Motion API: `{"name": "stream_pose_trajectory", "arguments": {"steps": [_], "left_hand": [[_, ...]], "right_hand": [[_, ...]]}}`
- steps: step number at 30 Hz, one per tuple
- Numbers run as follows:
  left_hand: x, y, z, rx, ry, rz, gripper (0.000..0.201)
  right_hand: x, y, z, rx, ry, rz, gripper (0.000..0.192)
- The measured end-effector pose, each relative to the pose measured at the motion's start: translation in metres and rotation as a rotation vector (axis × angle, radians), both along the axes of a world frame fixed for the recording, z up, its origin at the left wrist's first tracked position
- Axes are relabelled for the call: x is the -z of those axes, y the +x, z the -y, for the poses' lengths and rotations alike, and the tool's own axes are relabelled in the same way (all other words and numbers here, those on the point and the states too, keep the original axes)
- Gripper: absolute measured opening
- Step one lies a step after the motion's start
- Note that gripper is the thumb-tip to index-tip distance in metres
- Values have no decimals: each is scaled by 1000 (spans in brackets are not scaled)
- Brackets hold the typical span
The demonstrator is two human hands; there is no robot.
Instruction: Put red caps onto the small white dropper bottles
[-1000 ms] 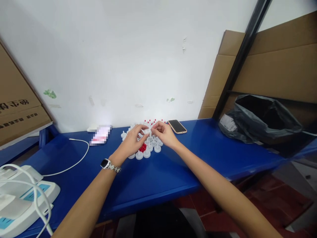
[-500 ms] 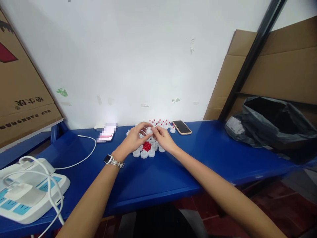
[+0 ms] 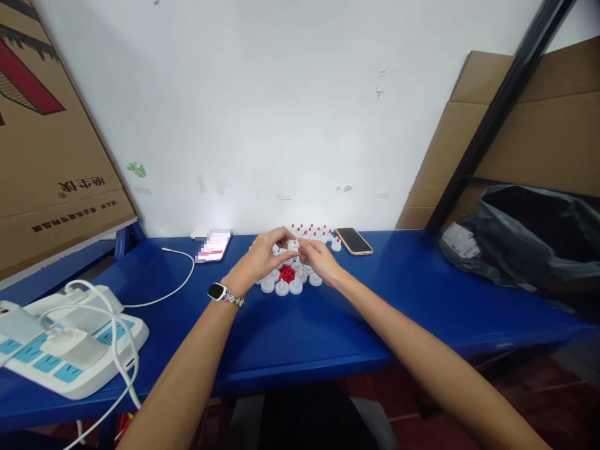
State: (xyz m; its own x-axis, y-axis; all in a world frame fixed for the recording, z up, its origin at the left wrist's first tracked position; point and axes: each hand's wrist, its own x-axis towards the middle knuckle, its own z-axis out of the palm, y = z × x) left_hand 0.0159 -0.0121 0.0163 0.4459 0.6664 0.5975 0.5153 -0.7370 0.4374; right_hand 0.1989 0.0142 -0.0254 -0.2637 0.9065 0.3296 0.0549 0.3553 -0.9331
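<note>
Where the white caps (image 3: 289, 287) ring the red tips (image 3: 287, 273), I see my left hand (image 3: 260, 259) and right hand (image 3: 320, 260) pinching one small white cap (image 3: 293, 245) together above the bench (image 3: 300, 325).

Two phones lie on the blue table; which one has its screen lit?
The phone on the left, beside the white cable: its screen glows bright. The other phone, right of the white caps, has a dark screen.

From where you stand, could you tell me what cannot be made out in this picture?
Head view only:
- Small white piece: mostly covered by fingertips of left hand and right hand; shape unclear.
- Red bits: too small to identify.
- Lit phone: screen blurred.
- Black bag: cut off by the right edge.
</note>
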Motion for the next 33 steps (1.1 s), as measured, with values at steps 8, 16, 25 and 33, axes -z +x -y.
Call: {"name": "stream_pose_trajectory", "arguments": {"steps": [8,16,25,33], "left_hand": [[2,-28,-10,-111,-150,94,31],[9,-20,-10,-82,-206,44,34],[14,20,-8,-61,-129,58,47],[12,35,-29,-64,-94,-95,29]], "right_hand": [[-6,5,10,133,271,393,40],[-6,6,11,60,260,367,29],[-14,30,-4,134,254,70,26],[-3,73,-27,494,230,632,9]]}}
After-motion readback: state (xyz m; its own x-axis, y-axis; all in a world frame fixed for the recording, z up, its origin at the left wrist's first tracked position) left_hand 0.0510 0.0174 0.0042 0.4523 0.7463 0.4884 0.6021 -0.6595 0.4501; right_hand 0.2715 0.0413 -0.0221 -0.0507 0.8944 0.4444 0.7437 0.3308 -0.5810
